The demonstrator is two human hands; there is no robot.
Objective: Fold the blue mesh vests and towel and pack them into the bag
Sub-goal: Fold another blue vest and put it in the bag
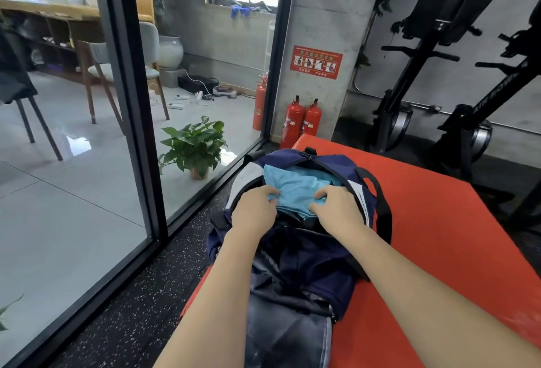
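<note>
Though bagged, vests between hands

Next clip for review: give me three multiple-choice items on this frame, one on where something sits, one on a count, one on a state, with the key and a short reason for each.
1. Where does the navy bag lie?
A. on the red mat
B. on the grey tiled floor
C. on a wooden chair

2. How many red fire extinguishers stand together at the foot of the concrete pillar, on this side of the glass?
A. none
B. two
C. five

3. What state is the bag in?
A. zipped shut
C. open, with blue fabric inside
B. upside down and empty

Key:
1 A, the red mat shows under and beside it.
2 B, a pair of fire extinguishers stands there.
3 C, the left hand and right hand grip the blue mesh fabric in its open mouth.
</note>
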